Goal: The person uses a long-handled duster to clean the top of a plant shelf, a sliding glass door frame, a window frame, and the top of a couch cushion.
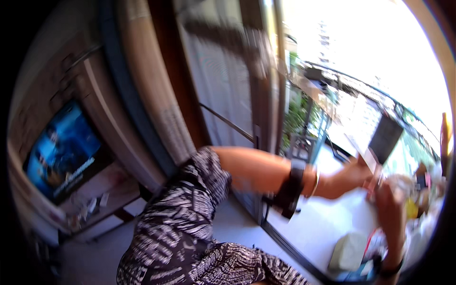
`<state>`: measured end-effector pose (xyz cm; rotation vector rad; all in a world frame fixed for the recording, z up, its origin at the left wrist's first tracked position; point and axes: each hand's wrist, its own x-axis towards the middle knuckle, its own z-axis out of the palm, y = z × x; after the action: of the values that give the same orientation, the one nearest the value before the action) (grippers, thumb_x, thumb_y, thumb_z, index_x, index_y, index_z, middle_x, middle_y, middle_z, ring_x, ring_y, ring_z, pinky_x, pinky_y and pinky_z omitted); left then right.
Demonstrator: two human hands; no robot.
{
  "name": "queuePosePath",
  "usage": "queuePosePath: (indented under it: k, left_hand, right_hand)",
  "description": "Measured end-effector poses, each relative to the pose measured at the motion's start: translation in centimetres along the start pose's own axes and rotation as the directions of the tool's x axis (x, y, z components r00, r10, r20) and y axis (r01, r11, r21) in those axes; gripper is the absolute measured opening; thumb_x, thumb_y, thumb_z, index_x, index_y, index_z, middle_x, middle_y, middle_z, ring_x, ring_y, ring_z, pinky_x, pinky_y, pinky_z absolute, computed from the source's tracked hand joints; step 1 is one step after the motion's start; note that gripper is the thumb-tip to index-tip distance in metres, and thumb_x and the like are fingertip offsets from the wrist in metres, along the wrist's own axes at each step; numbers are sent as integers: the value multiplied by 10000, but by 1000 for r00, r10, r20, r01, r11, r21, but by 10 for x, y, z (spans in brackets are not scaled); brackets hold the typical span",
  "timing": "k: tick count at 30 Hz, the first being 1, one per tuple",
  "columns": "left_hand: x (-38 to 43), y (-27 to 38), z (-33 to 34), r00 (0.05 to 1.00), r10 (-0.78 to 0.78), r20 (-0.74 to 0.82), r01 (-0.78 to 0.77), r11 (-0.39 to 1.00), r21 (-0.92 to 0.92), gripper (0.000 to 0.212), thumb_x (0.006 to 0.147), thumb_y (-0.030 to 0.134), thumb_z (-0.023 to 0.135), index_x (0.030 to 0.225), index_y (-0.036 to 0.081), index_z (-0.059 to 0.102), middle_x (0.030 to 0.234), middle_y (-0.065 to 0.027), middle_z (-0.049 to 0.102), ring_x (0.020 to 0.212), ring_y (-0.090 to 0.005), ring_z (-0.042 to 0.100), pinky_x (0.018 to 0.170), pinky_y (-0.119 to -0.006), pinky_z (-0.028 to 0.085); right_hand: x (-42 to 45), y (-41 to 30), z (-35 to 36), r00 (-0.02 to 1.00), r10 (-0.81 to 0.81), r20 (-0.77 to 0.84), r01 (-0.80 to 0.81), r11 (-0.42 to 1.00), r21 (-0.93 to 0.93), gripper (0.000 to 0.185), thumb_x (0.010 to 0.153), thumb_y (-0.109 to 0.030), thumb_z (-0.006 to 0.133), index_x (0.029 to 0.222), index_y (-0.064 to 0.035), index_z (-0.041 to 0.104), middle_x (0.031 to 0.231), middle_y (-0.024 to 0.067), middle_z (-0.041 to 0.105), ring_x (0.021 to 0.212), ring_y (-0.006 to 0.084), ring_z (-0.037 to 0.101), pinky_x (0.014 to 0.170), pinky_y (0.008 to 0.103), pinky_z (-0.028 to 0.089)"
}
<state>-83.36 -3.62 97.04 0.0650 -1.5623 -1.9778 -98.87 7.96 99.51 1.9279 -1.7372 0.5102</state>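
Both of my hands are close together at the right, blurred by motion. My left hand (351,180) reaches across with its fingers at a thin, pale flat piece (369,159), which it seems to pinch. My right hand (390,205) comes up from the lower right, its fingers curled and nearly touching the left ones. Blur hides whether it grips anything. Just beyond the fingers is a dark grey rectangular panel (386,139); I cannot tell whether it is held or stands behind. A dark device (292,190) is strapped to my left forearm.
A sliding glass door (228,89) and its floor track (285,245) border a balcony with a railing (374,92) and green plants (299,110). Assorted items (424,192) crowd the right side. A pale block-like object (348,251) sits on the floor. A lit television (64,149) is at left.
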Motion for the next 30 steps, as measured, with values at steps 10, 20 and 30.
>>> queuePosePath:
  k: [10, 20, 30]
  left_hand:
    - [-37, -162, -60, 743, -669, -9, 595, 667, -449, 317, 892, 383, 606, 997, 89, 548, 949, -45, 623, 879, -178, 650, 780, -279, 547]
    - [-206, 202, -423, 745, 623, 239, -274, -41, 961, 100, 876, 114, 631, 935, 33, 622, 877, -94, 643, 838, -193, 625, 716, -286, 500]
    - [-385, 480, -904, 256, 959, -120, 859, -168, 484, 1027, 705, 447, 760, 1496, 200, 154, 1530, -243, 33, 1398, -448, 103, 1001, -724, 175]
  right_hand:
    - [-68, -16, 105, 975, -85, 205, 103, 992, -79, 166, 805, -220, 658, 810, -113, 531, 569, 60, 513, 520, 261, 578, 457, 386, 446]
    - [248, -307, 174, 923, 33, -384, 225, 762, 607, 235, 963, -245, 514, 1032, -25, 560, 587, 23, 482, 480, 90, 448, 436, 257, 312]
    - [668, -650, 124, 830, 30, -557, 271, 851, 450, 399, 931, -415, 443, 1010, -38, 546, 653, 166, 574, 507, 266, 585, 469, 367, 472]
